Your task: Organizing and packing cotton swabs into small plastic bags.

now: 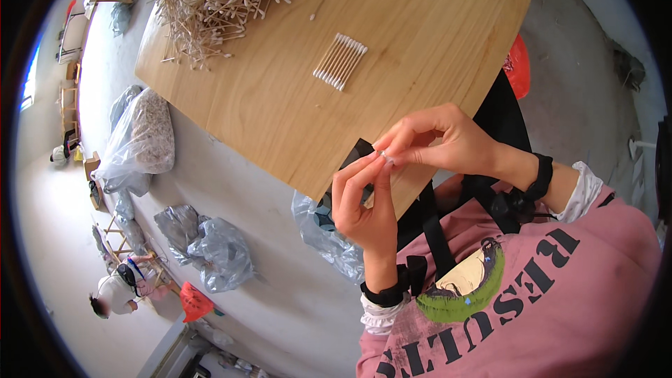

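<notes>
My left hand (367, 199) and my right hand (439, 141) meet above the near edge of the wooden table (252, 126). Thumb and fingertips of each are pinched together around a small whitish thing (385, 157), mostly covered by the fingers; its kind cannot be made out. Beyond them on the tabletop lies a neat flat row of cotton swabs (340, 61), side by side and touching. A dark piece (360, 148) shows just behind my left fingertips, partly hidden by that hand. Black bands circle both wrists.
A large heap of loose cotton swabs (217, 0) covers the far left of the table. One single swab (322, 1) lies beside it. Clear plastic bags (217, 248) and a filled bag (152, 133) stand on the floor at left. Another person (122, 283) sits farther off.
</notes>
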